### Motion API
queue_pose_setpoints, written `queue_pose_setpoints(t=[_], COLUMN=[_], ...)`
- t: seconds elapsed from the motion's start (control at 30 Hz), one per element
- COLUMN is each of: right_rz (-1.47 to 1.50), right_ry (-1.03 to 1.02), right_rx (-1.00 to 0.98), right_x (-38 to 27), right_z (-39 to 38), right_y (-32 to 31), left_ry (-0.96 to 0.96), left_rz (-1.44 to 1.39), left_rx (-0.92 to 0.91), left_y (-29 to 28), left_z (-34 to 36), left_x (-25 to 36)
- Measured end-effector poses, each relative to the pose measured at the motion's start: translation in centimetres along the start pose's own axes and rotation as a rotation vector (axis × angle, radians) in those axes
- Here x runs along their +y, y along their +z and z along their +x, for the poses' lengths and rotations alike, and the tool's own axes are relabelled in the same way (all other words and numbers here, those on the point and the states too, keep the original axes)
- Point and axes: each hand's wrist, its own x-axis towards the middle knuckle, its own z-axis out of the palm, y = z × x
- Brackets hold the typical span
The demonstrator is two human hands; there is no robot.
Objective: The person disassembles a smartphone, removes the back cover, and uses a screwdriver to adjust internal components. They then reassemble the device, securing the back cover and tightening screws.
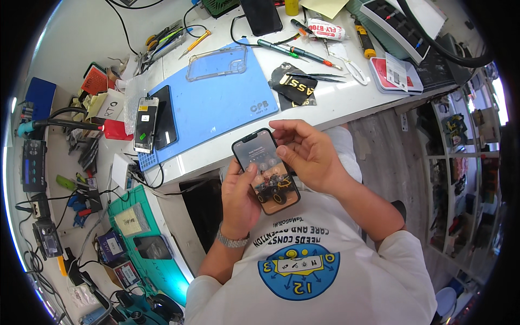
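Note:
A smartphone (276, 187) with its screen lit is held in front of my shirt, just off the bench's front edge. The screen shows a passcode page over a picture of a wheeled vehicle. My left hand (241, 203) grips the phone's lower left side, the thumb lying on the left part of the glass. At the phone's upper right edge is my right hand (310, 158), fingers curved and spread from the thumb, holding nothing. Its thumb tip overlaps the screen's edge; whether it touches the glass I cannot tell.
On the bench lie a blue mat (216, 103), a clear phone case (216, 64), a dark phone (166, 116) and an opened phone screen part (145, 124). Tweezers (317, 77) rest on a black pouch (292, 89). A green mat (135, 197) is at left, shelves (436, 206) at right.

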Motion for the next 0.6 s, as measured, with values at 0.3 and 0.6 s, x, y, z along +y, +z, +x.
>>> queue_pose_setpoints(t=[0.3,0.6], right_rz=[-0.73,-0.771], right_ry=[-0.324,-0.319], right_rx=[-0.08,-0.065], right_x=[-1.9,-1.3], right_z=[-2.9,-3.6], right_y=[2.3,3.3], left_ry=[0.102,0.078], left_rz=[-0.024,-0.026], left_rx=[-0.066,-0.113], left_y=[-1.3,-1.1], left_z=[0.6,0.0], left_x=[-0.5,-0.9])
